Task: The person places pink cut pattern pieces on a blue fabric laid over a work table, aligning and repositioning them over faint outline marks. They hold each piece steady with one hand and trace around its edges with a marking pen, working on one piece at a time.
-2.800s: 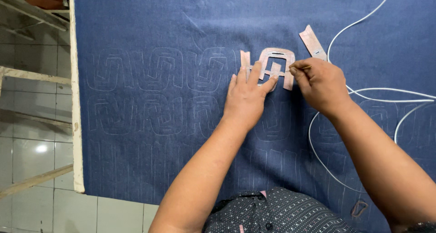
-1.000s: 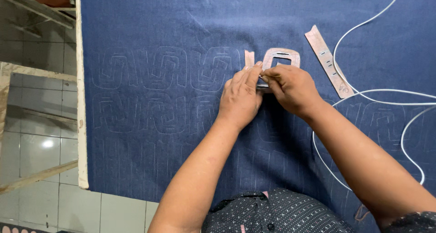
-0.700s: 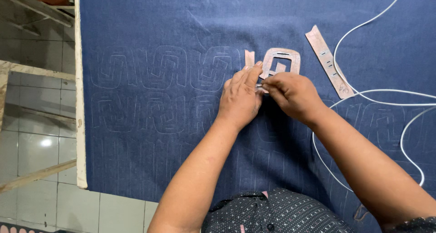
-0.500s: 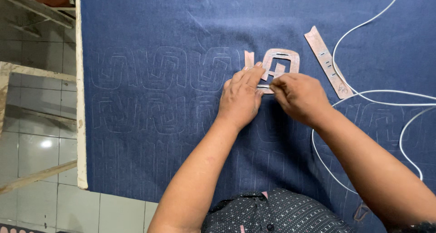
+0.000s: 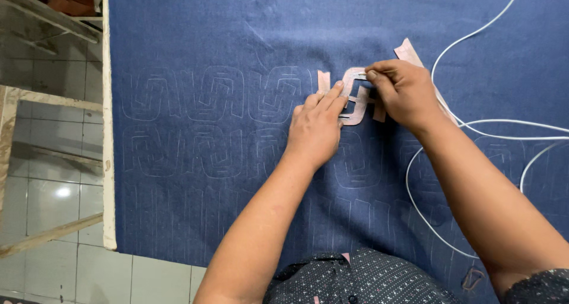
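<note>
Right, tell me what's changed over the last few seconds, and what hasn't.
The right hand has shifted from the lower edge of the pink stencil up to its top edge, fingertips now at the upper corner. The left hand stays flat, fingers pressing the stencil's left side onto the blue cloth. The stencil has barely moved. The loose pink strip and the white cord lie as before.

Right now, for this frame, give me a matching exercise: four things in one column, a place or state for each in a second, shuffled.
Things:
1. left hand
2. right hand
3. white cord
4. blue fabric

Places or states:
A. loops across the cloth's right side
B. pinches the pink template's top edge
C. spread flat, marked with traced outlines
D. fingertips press the template's left side

Pairs: 1-D, 2-B, 3-A, 4-C
</note>
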